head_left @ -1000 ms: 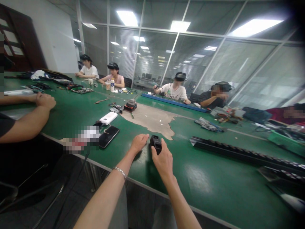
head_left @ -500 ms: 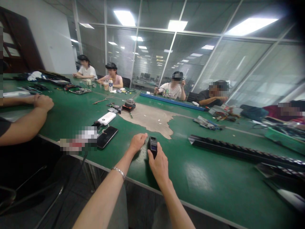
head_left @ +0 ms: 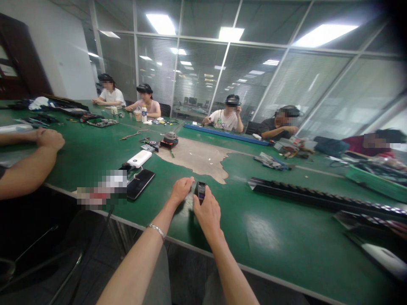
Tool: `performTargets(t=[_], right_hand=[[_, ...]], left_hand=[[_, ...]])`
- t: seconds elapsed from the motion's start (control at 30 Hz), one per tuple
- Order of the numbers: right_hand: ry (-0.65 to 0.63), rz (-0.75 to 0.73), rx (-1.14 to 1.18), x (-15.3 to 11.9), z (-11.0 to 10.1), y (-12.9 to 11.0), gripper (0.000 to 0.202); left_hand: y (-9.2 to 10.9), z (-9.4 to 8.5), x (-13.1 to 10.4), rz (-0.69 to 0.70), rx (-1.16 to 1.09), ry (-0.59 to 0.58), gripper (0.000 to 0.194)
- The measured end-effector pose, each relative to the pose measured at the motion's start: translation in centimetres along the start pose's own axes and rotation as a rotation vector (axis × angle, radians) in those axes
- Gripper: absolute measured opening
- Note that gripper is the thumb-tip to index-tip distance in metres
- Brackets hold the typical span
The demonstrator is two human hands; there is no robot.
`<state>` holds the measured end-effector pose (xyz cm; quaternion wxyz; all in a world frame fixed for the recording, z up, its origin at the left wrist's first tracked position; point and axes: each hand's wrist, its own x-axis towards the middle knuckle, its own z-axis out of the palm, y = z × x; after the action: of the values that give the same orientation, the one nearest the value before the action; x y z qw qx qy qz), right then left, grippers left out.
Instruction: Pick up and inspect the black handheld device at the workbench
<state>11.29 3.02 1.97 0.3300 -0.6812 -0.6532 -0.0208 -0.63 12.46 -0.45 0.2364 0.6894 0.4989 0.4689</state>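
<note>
My right hand is wrapped round a small black device with a little purplish screen on its face. Just left of the device, my left hand rests by the green table; its fingers are bent close together, and whatever they may hold is hidden. A bracelet is on the left wrist. To the left lie a black phone and a white power bank, joined by a white cable.
Bare brown patch beyond my hands, with a black-orange part. Long black rails and a green basket lie right. A neighbour's hands rest at left; several people sit across the table.
The black device has turned slightly in my right hand, whose fingers now cover more of it. The whole view has shifted a little, with the scene sliding left.
</note>
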Motion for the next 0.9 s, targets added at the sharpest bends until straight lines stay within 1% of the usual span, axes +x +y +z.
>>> performTargets(t=[0.17, 0.3, 0.4, 0.5, 0.57, 0.7, 0.8, 0.9], right_hand=[[-0.008, 0.038, 0.032, 0.6, -0.9, -0.5, 0.055], [0.067, 0.04, 0.085, 1.8, -2.4, -0.8, 0.055], [0.167, 0.03, 0.134, 2.7, -3.7, 0.1, 0.053], [0.253, 0.037, 0.16, 2.9, -4.2, 2.3, 0.054], [0.276, 0.045, 0.163, 2.5, -4.0, 3.9, 0.056], [0.238, 0.053, 0.143, 1.1, -2.4, 6.2, 0.057], [0.222, 0.044, 0.125, 0.2, -1.3, 6.8, 0.058], [0.199, 0.047, 0.104, -0.3, -0.7, 6.9, 0.059]], left_hand=[[-0.1, 0.0, -0.1, 0.021, -0.021, 0.007, 0.053], [-0.1, 0.0, 0.0, 0.014, -0.015, 0.007, 0.054], [-0.2, 0.0, 0.1, 0.012, -0.015, 0.01, 0.053], [-0.2, 0.2, 0.1, -0.001, -0.013, 0.015, 0.053], [-0.2, 0.2, 0.1, -0.011, -0.008, 0.011, 0.053], [0.0, 0.2, 0.0, -0.017, -0.012, 0.007, 0.052], [0.1, 0.2, 0.0, -0.024, -0.019, 0.004, 0.052], [0.2, 0.1, 0.0, -0.04, -0.02, -0.007, 0.052]])
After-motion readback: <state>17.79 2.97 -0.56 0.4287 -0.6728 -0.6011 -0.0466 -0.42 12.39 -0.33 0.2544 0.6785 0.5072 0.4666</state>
